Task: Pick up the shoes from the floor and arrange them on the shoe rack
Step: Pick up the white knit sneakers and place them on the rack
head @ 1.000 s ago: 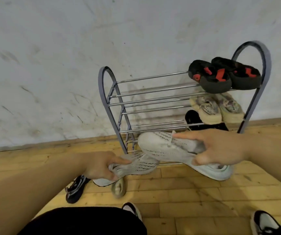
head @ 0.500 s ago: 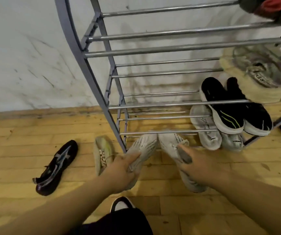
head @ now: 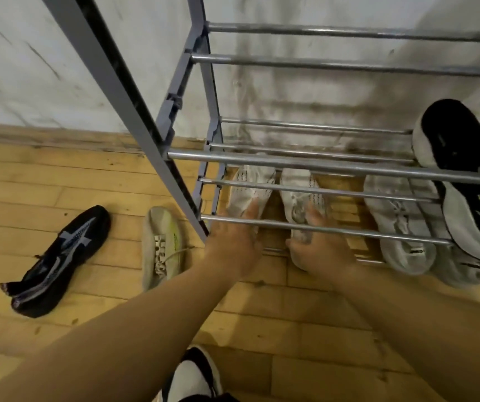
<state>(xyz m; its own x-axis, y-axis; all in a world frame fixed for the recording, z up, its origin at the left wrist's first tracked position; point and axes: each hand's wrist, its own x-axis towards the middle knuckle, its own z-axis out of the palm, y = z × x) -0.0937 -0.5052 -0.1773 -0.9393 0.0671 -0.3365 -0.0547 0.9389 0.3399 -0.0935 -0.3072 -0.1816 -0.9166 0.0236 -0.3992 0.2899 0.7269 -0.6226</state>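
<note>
Two white knit shoes lie side by side, toes to the wall, on the lowest tier of the grey metal shoe rack [head: 122, 91]. My left hand [head: 233, 248] grips the heel of the left white shoe [head: 250, 190]. My right hand [head: 319, 253] grips the heel of the right white shoe [head: 299, 195]. Both hands reach in under a chrome bar. On the floor to the left of the rack lie a black shoe [head: 59, 262] and a pale shoe with yellow-green marks [head: 163, 245].
A grey pair [head: 401, 224] sits on the lowest tier to the right. Black-and-white sneakers [head: 464, 175] rest on the tier above them. The rack stands against a white wall on wooden floorboards. My own shoe [head: 195, 375] shows at the bottom edge.
Both hands have carried the white shoes down and pushed them deeper onto the lowest tier. My head has moved closer to the rack.
</note>
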